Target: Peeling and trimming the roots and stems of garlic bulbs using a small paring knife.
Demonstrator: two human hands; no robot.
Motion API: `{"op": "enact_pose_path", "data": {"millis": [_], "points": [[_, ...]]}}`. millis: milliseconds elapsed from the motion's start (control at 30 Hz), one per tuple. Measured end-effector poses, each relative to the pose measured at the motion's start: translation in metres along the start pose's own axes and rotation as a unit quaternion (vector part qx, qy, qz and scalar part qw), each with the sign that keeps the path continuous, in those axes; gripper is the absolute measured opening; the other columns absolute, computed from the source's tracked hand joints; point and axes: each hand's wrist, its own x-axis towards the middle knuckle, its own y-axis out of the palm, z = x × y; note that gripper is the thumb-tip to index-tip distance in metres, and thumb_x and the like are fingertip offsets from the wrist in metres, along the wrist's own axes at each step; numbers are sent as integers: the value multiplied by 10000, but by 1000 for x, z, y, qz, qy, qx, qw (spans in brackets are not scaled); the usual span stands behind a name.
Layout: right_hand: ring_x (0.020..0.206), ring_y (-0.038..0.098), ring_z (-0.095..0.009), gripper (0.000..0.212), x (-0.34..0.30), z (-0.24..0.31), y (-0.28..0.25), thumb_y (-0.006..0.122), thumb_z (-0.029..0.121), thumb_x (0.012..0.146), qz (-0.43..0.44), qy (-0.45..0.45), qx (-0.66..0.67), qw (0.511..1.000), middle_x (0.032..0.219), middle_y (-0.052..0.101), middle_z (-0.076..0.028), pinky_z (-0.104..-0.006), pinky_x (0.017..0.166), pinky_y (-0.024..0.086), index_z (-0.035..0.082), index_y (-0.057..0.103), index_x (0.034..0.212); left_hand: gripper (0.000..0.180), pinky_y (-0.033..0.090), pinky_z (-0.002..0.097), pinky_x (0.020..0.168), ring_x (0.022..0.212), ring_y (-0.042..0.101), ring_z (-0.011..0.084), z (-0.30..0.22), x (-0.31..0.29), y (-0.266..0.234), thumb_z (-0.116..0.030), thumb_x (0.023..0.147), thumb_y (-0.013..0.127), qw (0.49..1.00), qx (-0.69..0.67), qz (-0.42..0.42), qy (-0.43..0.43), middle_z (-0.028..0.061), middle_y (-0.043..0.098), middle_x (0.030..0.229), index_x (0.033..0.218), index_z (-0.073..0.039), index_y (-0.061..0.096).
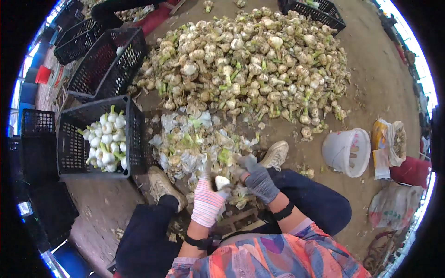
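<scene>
My left hand (208,201), in a pink-and-white striped glove, is closed around a white garlic bulb (221,181) between my knees. My right hand (261,182), in a grey glove, is just to the right of the bulb and apart from it. Its fingertips are blurred, and whether they hold anything cannot be made out. Beneath both hands lies a heap of peeled garlic skins and leaf scraps (190,150). To my left, cleaned white garlic bulbs (107,139) fill part of a black plastic crate (134,143).
A large pile of untrimmed garlic (250,65) spreads ahead. More black crates (109,65) stand at the far left, another crate (320,14) behind the pile. At right are a white bucket (336,153), a yellow-and-white sack (382,143) and a pale plastic bag (394,206).
</scene>
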Motion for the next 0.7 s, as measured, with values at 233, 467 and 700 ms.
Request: {"op": "enact_pose_path", "data": {"millis": [233,467,700], "points": [[1153,532,-380,539,107,-28,-21,619,346,862,-13,23,-162,986,1247,560,-230,-420,995,420,24,519,1283,271,504,272,676,968,591,144,-83,96,-123,-380,904,618,895,-383,-223,-59,6,644,1009,1004,-129,607],[1147,564,-371,607,234,-25,-11,566,375,887,8,227,-251,941,1321,532,-211,-437,971,443,56,414,1381,343,515,424,864,969,603,260,-164,142,-231,-355,934,586,879,-407,-212,132,151,611,978,981,-16,564],[961,661,-313,412,225,-50,4,584,354,879,-133,181,-161,961,1021,686,-150,-441,792,519,45,570,1151,316,530,287,709,795,611,137,-48,107,-96,-89,862,605,968,-176,-176,-40,59,622,907,1175,-46,596]]}}
